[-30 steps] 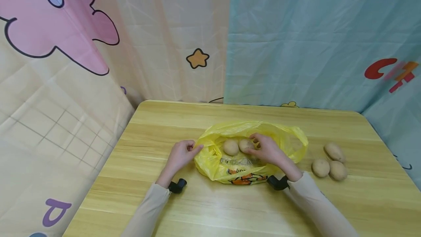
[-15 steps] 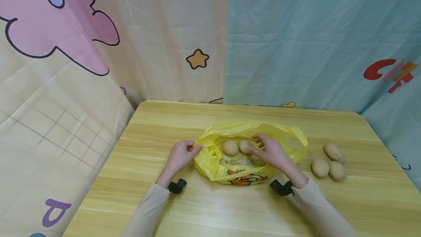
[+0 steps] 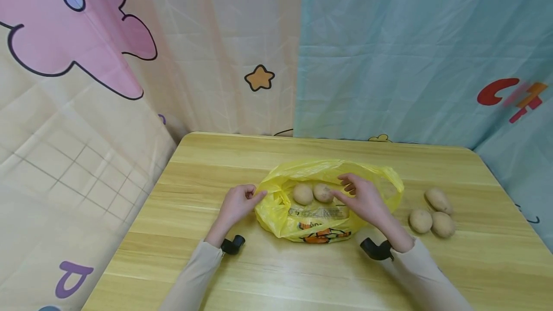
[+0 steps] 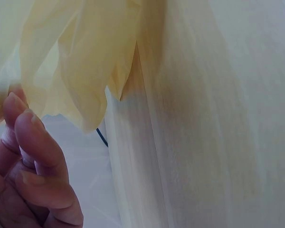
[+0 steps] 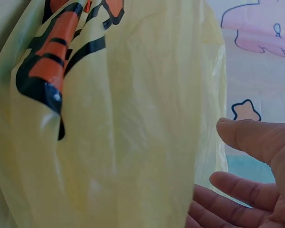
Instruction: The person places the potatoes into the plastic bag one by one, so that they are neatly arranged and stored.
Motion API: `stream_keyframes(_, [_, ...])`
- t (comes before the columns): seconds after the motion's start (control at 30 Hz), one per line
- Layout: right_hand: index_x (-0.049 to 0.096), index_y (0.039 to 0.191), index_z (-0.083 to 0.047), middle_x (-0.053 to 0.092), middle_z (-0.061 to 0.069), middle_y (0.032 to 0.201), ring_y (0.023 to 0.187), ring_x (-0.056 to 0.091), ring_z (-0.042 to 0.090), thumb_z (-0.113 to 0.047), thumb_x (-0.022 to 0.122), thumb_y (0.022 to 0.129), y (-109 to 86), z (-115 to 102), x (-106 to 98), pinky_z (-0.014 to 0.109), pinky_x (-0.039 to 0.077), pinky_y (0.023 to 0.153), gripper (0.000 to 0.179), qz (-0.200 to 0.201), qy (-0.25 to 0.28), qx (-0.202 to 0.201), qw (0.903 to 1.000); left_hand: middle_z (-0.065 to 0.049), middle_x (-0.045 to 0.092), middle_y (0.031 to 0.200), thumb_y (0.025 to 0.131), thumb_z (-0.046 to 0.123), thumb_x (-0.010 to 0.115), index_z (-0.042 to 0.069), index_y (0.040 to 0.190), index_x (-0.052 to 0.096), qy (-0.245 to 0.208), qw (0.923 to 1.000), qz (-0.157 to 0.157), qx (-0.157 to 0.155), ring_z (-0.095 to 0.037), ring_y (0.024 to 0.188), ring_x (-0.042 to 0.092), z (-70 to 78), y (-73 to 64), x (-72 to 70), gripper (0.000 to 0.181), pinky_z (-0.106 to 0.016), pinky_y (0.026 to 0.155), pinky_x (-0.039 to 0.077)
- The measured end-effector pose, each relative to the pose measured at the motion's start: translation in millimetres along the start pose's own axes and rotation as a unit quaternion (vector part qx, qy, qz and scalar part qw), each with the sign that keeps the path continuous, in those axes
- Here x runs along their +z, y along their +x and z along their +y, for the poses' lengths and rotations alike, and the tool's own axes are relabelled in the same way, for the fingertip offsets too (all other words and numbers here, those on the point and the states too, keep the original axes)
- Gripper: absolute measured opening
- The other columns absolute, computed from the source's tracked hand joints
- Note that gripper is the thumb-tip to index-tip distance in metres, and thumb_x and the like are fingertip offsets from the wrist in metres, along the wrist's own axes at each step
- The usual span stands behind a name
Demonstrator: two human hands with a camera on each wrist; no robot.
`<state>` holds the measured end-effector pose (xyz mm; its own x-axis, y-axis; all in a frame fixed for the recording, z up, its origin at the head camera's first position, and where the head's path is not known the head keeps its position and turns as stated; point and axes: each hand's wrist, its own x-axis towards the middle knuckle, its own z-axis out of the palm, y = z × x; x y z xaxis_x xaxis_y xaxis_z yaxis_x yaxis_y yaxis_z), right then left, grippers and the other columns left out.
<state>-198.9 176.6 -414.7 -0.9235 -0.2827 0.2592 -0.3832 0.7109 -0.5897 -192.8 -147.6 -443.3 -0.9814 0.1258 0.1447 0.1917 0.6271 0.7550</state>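
Note:
A yellow plastic bag (image 3: pixel 282 215) with orange and black print lies on the table, its mouth spread wide. Two potatoes, a left one (image 3: pixel 303 194) and a right one (image 3: pixel 323 193), sit side by side inside it. My left hand (image 3: pixel 236 204) pinches the bag's left rim between thumb and fingers; the left wrist view shows the yellow film (image 4: pixel 85 61) at those fingertips. Over the bag's mouth, just right of the potatoes, my right hand (image 3: pixel 364 199) holds nothing, thumb and fingers apart. In the right wrist view the bag's side (image 5: pixel 133 118) covers part of those fingers.
Several items stand around: three loose potatoes (image 3: pixel 433 215) lie together on the wooden table (image 3: pixel 268 282), right of the bag. Behind the table hang printed curtains (image 3: pixel 389 52). A black wrist mount (image 3: pixel 376 249) sits under the right wrist.
My right hand has let go of the right potato in the bag and drawn back to the right, its fingers spreading. The left hand stays at the bag's rim.

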Motion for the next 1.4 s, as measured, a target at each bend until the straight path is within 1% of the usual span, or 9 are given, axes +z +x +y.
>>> stream_keyframes(0.3, [0.06,0.113,0.003,0.065,0.019,0.097,0.083,0.064,0.033,-0.019,0.073,0.085,-3.4,-1,-8,0.044,0.052,0.073,0.038,0.033,0.017,-0.012,0.9992,0.008,0.029,0.049,0.089,0.034,0.067,0.014,0.058,0.039,0.008,1.0,0.001,-0.005,-0.008,0.047,0.029,-2.1,0.6,1.7,0.046,-0.024,0.049,0.026])
stream_keyframes(0.53, [0.061,0.111,0.004,0.066,0.017,0.094,0.082,0.065,0.032,-0.017,0.074,0.084,-5.6,-1,-15,0.043,0.053,0.071,0.036,0.069,0.023,-0.019,0.9972,0.008,0.03,0.05,0.089,0.031,0.068,0.014,0.059,0.041,0.006,1.0,0.002,-0.005,-0.009,0.047,0.03,-1.2,0.2,1.6,0.044,-0.024,0.05,0.027])
stream_keyframes(0.73, [0.062,0.11,0.003,0.065,0.016,0.092,0.082,0.064,0.031,-0.015,0.075,0.083,-8.8,-3,-22,0.043,0.053,0.07,0.035,0.103,0.019,-0.027,0.9941,0.007,0.029,0.05,0.089,0.031,0.068,0.014,0.058,0.04,0.004,1.0,0.003,-0.005,-0.008,0.047,0.03,-1.1,0.1,1.4,0.045,-0.024,0.05,0.027])
stream_keyframes(0.93, [0.064,0.106,0.004,0.065,0.014,0.089,0.078,0.064,0.03,-0.012,0.076,0.082,-10.8,0,-29,0.042,0.053,0.068,0.031,0.146,0.011,-0.041,0.9883,0.007,0.03,0.05,0.088,0.032,0.068,0.013,0.059,0.04,0.003,1.0,0.004,-0.005,-0.008,0.047,0.03,-1.4,0.0,1.4,0.045,-0.024,0.049,0.027])
stream_keyframes(1.0, [0.064,0.105,0.003,0.065,0.014,0.09,0.077,0.063,0.029,-0.01,0.076,0.081,-11.5,1,-32,0.04,0.052,0.067,0.03,0.16,0.011,-0.045,0.986,0.007,0.03,0.05,0.088,0.032,0.068,0.013,0.059,0.04,0.004,1.0,0.004,-0.005,-0.008,0.047,0.03,-1.3,-0.1,1.4,0.045,-0.025,0.049,0.027])
stream_keyframes(1.1, [0.065,0.104,0.004,0.066,0.015,0.091,0.077,0.063,0.027,-0.008,0.077,0.079,-12.4,5,-37,0.029,0.051,0.068,0.03,0.183,0.013,-0.051,0.9817,0.007,0.03,0.05,0.089,0.032,0.068,0.013,0.059,0.04,0.006,1.0,0.004,-0.004,-0.008,0.047,0.029,-0.7,-0.3,1.4,0.045,-0.024,0.049,0.027])
stream_keyframes(1.17, [0.065,0.103,0.004,0.066,0.016,0.092,0.077,0.063,0.028,-0.007,0.077,0.079,-12.9,7,-40,0.021,0.048,0.069,0.03,0.198,0.017,-0.054,0.9786,0.007,0.029,0.05,0.089,0.032,0.068,0.013,0.059,0.04,0.006,1.0,0.004,-0.003,-0.008,0.047,0.029,-0.5,-0.4,1.4,0.045,-0.024,0.05,0.026])
stream_keyframes(1.23, [0.065,0.103,0.005,0.066,0.016,0.092,0.078,0.063,0.029,-0.006,0.077,0.078,-13.8,7,-44,0.015,0.045,0.07,0.03,0.211,0.022,-0.054,0.9757,0.007,0.028,0.05,0.089,0.031,0.068,0.013,0.059,0.039,0.006,1.0,0.004,-0.001,-0.008,0.047,0.028,-0.5,-0.3,1.4,0.045,-0.024,0.05,0.026])
stream_keyframes(1.4, [0.065,0.103,0.004,0.066,0.016,0.093,0.077,0.061,0.028,-0.006,0.077,0.079,-17.3,8,-52,0.014,0.042,0.071,0.029,0.24,0.02,-0.047,0.9695,0.007,0.028,0.051,0.088,0.032,0.068,0.013,0.059,0.04,0.007,1.0,0.005,-0.003,-0.008,0.048,0.028,-0.9,0.0,1.6,0.045,-0.024,0.05,0.026])
